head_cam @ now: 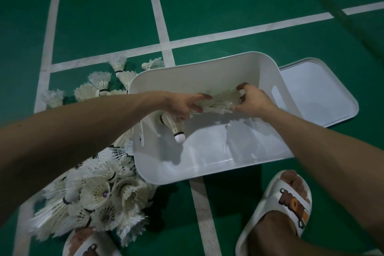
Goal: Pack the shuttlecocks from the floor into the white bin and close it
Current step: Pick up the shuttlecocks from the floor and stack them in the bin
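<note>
the white bin point(207, 81) sits open on the green court floor point(104, 16), across a white court line point(199, 203). its lid point(318, 93) lies flat on the floor, just beside the bin's far right side.

both hands are over the bin interior. the left hand point(182, 106) and the right hand point(253, 102) are closed on opposite ends of one bundle of shuttlecocks point(220, 102), held horizontally between them. a single shuttlecock point(174, 127) hangs below the left hand, cork end down (whether the fingers hold it or it is loose cannot be told).

the bin floor shows bare under the hands.

a large pile of shuttlecocks point(99, 193) lies on the floor against the bin's left side, with several more scattered shuttlecocks point(99, 81) standing further up, near the bin's far left corner.

two feet in white slides, the right slide point(286, 203) and the left slide point(87, 243), stand at the near edge.
</note>
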